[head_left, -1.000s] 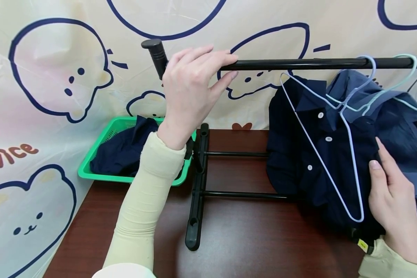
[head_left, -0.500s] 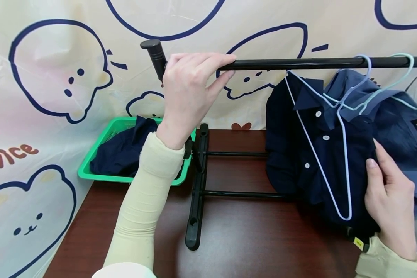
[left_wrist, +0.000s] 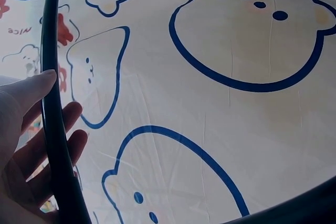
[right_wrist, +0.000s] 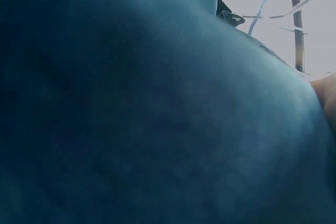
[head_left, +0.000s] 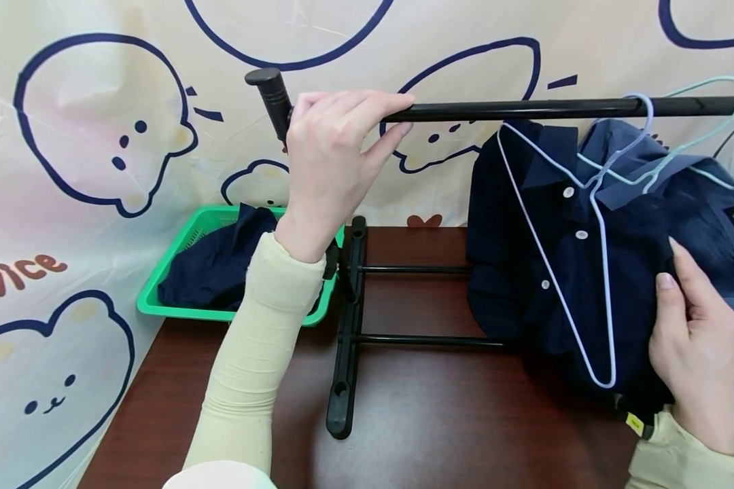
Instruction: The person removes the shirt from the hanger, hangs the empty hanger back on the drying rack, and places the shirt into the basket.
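My left hand grips the black rail of a clothes rack near its left end. Thumb and fingers lie on opposite sides of the rail in the left wrist view. At the right, my right hand holds the side of a navy shirt with white buttons, thumb in front. A lavender hanger is hooked on the rail and hangs before that shirt. Behind it, a mint hanger carries a blue-collared garment. Blurred dark cloth fills most of the right wrist view.
A green basket with dark folded cloth stands at the back left of the brown table. The rack's black foot and two crossbars lie on the table. A cartoon-printed sheet hangs behind.
The mint hanger's hook has risen and shifted right at the rail. My right hand moved slightly left, then back right with the navy shirt. My left hand's fingers settled lower on the rail.
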Motion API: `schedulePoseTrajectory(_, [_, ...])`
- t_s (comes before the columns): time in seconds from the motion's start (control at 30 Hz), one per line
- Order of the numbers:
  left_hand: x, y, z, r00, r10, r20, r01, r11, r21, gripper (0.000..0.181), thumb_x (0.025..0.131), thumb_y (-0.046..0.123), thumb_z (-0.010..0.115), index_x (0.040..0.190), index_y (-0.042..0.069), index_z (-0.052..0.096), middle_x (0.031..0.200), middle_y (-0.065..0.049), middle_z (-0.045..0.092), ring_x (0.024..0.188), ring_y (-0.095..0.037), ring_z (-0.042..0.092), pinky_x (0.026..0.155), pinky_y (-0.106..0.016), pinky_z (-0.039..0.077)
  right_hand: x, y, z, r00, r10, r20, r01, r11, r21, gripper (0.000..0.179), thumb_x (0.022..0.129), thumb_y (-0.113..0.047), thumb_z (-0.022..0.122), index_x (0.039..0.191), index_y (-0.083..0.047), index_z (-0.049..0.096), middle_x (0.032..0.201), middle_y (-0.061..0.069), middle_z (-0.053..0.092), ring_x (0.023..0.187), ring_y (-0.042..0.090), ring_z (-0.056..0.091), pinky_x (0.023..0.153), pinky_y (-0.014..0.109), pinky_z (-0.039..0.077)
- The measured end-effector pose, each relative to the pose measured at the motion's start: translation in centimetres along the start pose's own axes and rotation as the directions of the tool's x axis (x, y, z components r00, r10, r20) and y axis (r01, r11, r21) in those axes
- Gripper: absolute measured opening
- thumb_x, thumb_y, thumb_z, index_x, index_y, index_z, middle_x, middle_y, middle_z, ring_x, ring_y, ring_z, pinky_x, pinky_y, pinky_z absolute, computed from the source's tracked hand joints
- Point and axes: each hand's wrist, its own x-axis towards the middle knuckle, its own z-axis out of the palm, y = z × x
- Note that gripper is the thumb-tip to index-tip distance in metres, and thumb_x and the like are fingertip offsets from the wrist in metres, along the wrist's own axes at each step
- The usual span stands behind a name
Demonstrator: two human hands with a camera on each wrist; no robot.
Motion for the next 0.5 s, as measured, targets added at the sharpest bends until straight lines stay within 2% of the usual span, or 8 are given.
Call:
schedulePoseTrajectory(0.17, [-0.1, 0.0, 0.1, 1.0, 0.0, 0.008, 0.0, 1.0, -0.007, 0.028, 0.093, 0.037, 0.057, 0.109, 0.02, 0.072, 0.1, 0.005, 0.069, 0.094, -0.011, 0.063, 0.08, -0.033, 0.036, 0.2, -0.1, -0.7, 1.0, 0.004, -0.027, -0.003, 0.998, 0.06, 0.04, 0.096, -0.011, 0.05, 0.132, -0.028, 0.056, 0.131, -0.005, 0.054, 0.111, -0.001, 0.049, 0.096, 0.016, 0.03])
schedulePoseTrajectory(0.33, [-0.1, 0.1, 0.2, 1.0, 0.001, 0.006, -0.001, 1.0, -0.004, 0.028, 0.093, 0.038, 0.056, 0.109, 0.02, 0.072, 0.101, 0.006, 0.069, 0.093, -0.011, 0.063, 0.079, -0.033, 0.036, 0.3, -0.2, -1.3, 0.999, 0.047, 0.026, -0.049, 0.993, 0.107, 0.044, 0.098, -0.007, 0.044, 0.135, -0.028, 0.052, 0.135, -0.003, 0.051, 0.112, 0.002, 0.046, 0.099, 0.019, 0.029])
schedulePoseTrajectory(0.5, [-0.1, 0.1, 0.1, 1.0, -0.004, 0.004, 0.004, 1.0, 0.002, 0.028, 0.093, 0.037, 0.056, 0.109, 0.02, 0.072, 0.101, 0.005, 0.069, 0.094, -0.011, 0.063, 0.079, -0.033, 0.037, -0.3, -0.1, -1.7, 0.994, 0.104, 0.032, -0.105, 0.993, 0.053, 0.045, 0.099, -0.01, 0.042, 0.137, -0.033, 0.048, 0.136, -0.003, 0.049, 0.109, -0.001, 0.046, 0.099, 0.019, 0.029])
